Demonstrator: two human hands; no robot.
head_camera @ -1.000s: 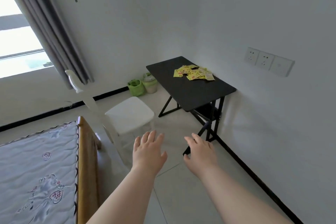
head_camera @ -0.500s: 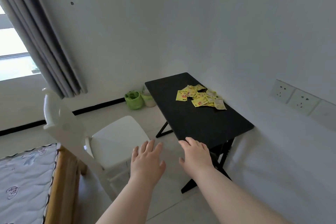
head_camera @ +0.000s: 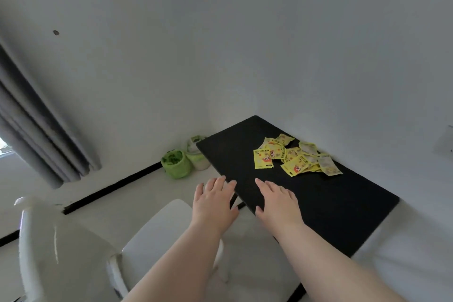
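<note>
A black table [head_camera: 318,216] is set in the corner, w/ a white chair [head_camera: 157,233] near-left of it. A loose pile of yellow packets [head_camera: 296,158] is seen on its far-right part, by the wall. The left hand [head_camera: 213,201] and right hand [head_camera: 277,201] are held flat, fingers spread, nothing gripped, approx over the table's near-left edge. Packets are judged light, thin, crinkly, prob. slippery; best pinched singly at a corner

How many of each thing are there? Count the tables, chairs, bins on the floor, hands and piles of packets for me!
black table: 1
white chair: 1
bins on the floor: 2, the green bin and the white bin
hands: 2, the left hand and the right hand
pile of yellow packets: 1
Total: 7
</note>
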